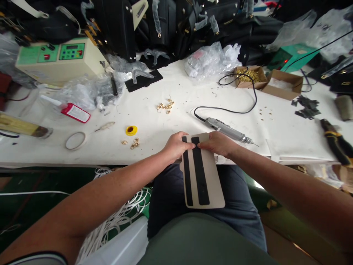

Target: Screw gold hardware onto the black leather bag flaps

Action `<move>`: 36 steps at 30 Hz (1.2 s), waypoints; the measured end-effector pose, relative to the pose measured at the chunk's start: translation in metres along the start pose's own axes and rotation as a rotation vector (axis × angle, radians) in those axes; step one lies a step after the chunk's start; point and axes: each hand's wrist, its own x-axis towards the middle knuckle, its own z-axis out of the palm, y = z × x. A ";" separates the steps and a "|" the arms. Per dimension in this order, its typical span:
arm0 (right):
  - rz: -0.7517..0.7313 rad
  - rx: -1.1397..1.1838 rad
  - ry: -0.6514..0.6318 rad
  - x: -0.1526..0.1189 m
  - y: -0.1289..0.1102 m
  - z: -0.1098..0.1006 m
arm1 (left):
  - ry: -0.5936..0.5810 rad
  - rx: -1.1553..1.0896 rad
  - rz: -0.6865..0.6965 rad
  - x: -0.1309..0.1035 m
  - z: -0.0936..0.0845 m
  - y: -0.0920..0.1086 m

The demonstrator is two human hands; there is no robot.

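Note:
A flat beige panel with rounded corners and two dark strips along its length lies over my lap, its far end at the table's front edge. My left hand grips the panel's far left corner, thumb on top near a strip. On the far right corner, my right hand holds it the same way, its thumb close to the left one. Fingers under the panel are hidden. Just beyond my right hand lies a grey rotary tool with a thin bit and a black cord.
Gold-coloured hardware, a yellow ring-shaped spool and a red-labelled bottle lie on the white table. Pliers, dark pieces and a cardboard box of gold parts are right. Black bags line the back.

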 end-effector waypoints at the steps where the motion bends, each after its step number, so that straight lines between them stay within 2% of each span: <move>1: 0.025 -0.016 -0.020 0.001 -0.001 0.000 | -0.004 0.000 -0.012 0.000 0.000 0.001; 9: 0.117 -0.096 -0.101 0.004 -0.012 -0.007 | 0.029 0.145 0.021 0.001 0.004 0.008; 16: 0.096 -0.362 -0.039 0.004 -0.016 -0.002 | 0.058 0.287 0.114 -0.007 0.008 0.017; 20: 0.066 -0.400 -0.044 0.006 -0.014 0.000 | 0.119 0.525 0.256 -0.010 0.007 0.013; 24: 0.044 -0.453 -0.039 0.005 -0.017 0.000 | 0.216 0.639 0.607 -0.015 0.002 0.001; 26: 0.033 -0.486 -0.050 0.005 -0.020 0.000 | 0.223 0.664 0.760 -0.015 0.001 -0.007; 31: 0.043 -0.543 -0.070 0.013 -0.021 -0.001 | 0.229 0.636 0.826 0.000 0.003 -0.025; 36: 0.025 -0.558 -0.048 0.011 -0.022 -0.001 | 0.255 0.653 0.869 0.007 0.003 -0.032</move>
